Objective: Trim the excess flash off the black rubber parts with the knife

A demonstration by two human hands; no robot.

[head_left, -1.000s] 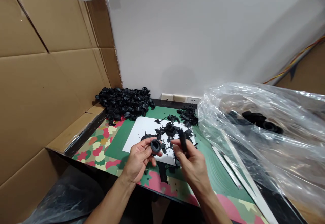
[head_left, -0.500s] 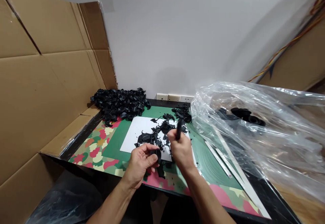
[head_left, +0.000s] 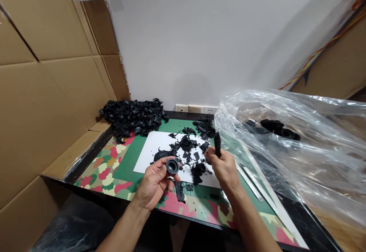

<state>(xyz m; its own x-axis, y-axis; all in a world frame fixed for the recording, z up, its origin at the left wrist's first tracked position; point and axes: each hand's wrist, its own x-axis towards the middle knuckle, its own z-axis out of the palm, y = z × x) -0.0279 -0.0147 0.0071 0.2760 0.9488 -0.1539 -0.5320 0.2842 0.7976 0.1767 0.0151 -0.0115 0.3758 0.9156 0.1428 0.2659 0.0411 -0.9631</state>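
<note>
- Left grip point(head_left: 156, 179), mine: closed on one black ring point(head_left: 172, 172), fingertips and thumb about its side.
- Black ring, single: held up above the near-left part of a white sheet point(head_left: 145, 160). Change noted: half a second ago it stood nearly side-on; now its round mouth faces me, with light showing through the hole.
- Right grip point(head_left: 225, 168), mine: wrapped round a black tool point(head_left: 217, 144), narrow, upper end pointing up. Lower part hidden by my fingers; exact kind not told.
- Position of black tool: shifted to the right since half a second ago, from over the sheet to its right edge. Now well apart from the ring.
- Meaning, in my judgement: a break in contact between tool and ring. The turned ring suggests its rim and bore are being looked over.
- Black scraps point(head_left: 187, 143), loose: strewn on the right and middle of the sheet. More of them are in view there with my right grip drawn aside.
- Black strip point(head_left: 179, 191), ragged: just below the ring, off the sheet's near edge, on the patterned tabletop point(head_left: 114, 185).
- Large black pile point(head_left: 134, 116), far left, beside cardboard point(head_left: 71, 92).
- Small black heap point(head_left: 206, 127), beyond the sheet, at far right.
- Clear bag point(head_left: 243, 103), right: black pieces point(head_left: 274, 126) show within.
</note>
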